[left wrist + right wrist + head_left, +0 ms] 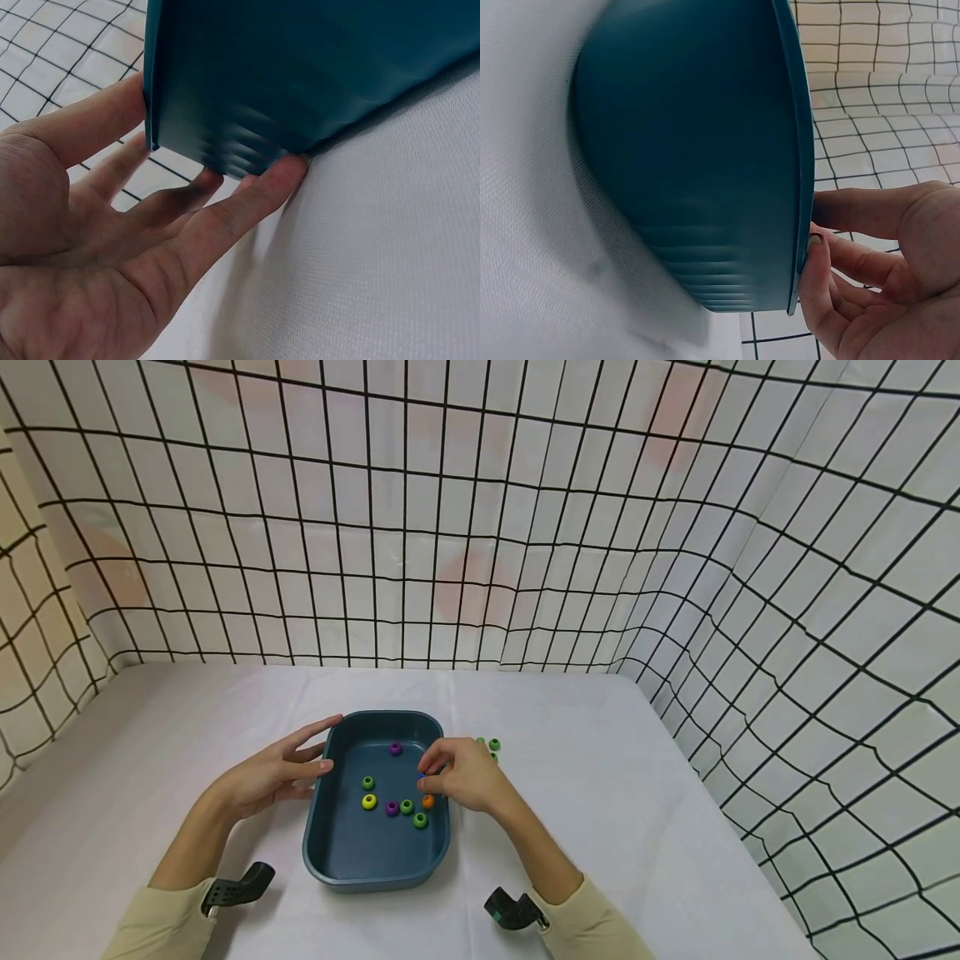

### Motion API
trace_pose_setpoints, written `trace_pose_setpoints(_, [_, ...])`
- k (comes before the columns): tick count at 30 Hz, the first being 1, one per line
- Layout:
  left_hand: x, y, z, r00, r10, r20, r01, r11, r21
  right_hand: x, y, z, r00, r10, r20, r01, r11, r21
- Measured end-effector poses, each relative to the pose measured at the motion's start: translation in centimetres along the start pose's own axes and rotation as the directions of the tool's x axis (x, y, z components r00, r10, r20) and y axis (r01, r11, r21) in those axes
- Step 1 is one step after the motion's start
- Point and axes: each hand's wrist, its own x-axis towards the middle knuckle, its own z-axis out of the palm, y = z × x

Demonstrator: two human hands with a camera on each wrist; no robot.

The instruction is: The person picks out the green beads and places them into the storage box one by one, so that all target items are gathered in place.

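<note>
A dark blue-green tray (375,860) lies on the white cloth with several beads inside. They include a yellow bead (369,802), an orange bead (427,802), purple beads (395,749) and green beads (367,783). My left hand (262,772) rests against the tray's left side with fingers spread and fairly straight. In the left wrist view, its fingertips touch the rim and lower wall. Reaching over the right rim, my right hand (465,772) pinches a blue bead (422,775) between thumb and index finger, mostly covered by the fingertips.
A few green beads (494,744) lie on the cloth just right of the tray, partly behind the right hand. Black netting (405,568) over white sheeting stands around the back and sides of the table (570,718).
</note>
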Motion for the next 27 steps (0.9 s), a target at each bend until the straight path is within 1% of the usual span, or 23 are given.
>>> trace_pose_setpoints(7, [0.2, 0.1, 0.1, 1.0, -0.004, 0.007, 0.005, 1.0, -0.01, -0.1, 0.0, 0.0, 1.0, -0.008, -0.002, 0.008, 1.0, -0.009])
trace_pose_setpoints(10, [0.2, 0.1, 0.1, 1.0, -0.005, 0.005, 0.005, 1.0, -0.006, -0.2, 0.0, -0.2, 1.0, -0.012, 0.002, 0.012, 1.0, 0.004])
trace_pose_setpoints(15, [0.2, 0.1, 0.1, 1.0, -0.01, -0.002, 0.01, 1.0, -0.004, -0.3, -0.1, -0.8, 1.0, 0.006, -0.005, -0.006, 1.0, 0.024])
trace_pose_setpoints(23, [0.2, 0.0, 0.0, 1.0, -0.013, -0.008, 0.013, 1.0, 0.008, -0.3, 0.2, -1.9, 0.997, 0.049, -0.052, -0.047, 0.999, 0.025])
trace_pose_setpoints(27, [0.1, 0.0, 0.0, 1.0, -0.017, -0.009, 0.017, 1.0, 0.008, -0.1, 0.7, -2.5, 0.993, 0.074, -0.096, -0.071, 0.997, 0.03])
